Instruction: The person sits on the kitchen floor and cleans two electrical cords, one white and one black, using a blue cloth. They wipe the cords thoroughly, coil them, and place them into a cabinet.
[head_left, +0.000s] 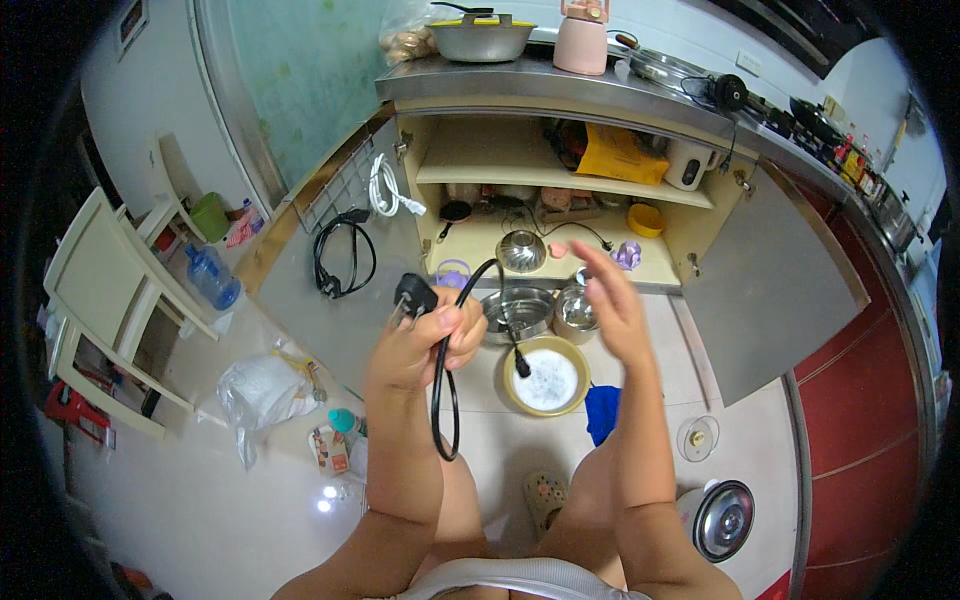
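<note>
My left hand (431, 345) is closed around a black power cord (436, 409), whose plug (415, 294) sticks out above the thumb. One loop of the cord hangs below the fist. Its other end, a black connector (522, 366), dangles in front of a yellow basin (582, 390) holding white, foamy liquid; I cannot tell whether it touches the liquid. My right hand (619, 319) is raised with its fingers extended and holds nothing. Behind the basin, a steel pan (517, 330) and a steel pot (576, 319) stand before an open cabinet (555, 274).
On the left cabinet door (292, 292) hang a coiled black cord (319, 259) and a white cord (382, 187). The right door (772, 292) stands swung out. A blue cloth (603, 412), a glass lid (697, 438) and a lidded pot (724, 521) are on the floor.
</note>
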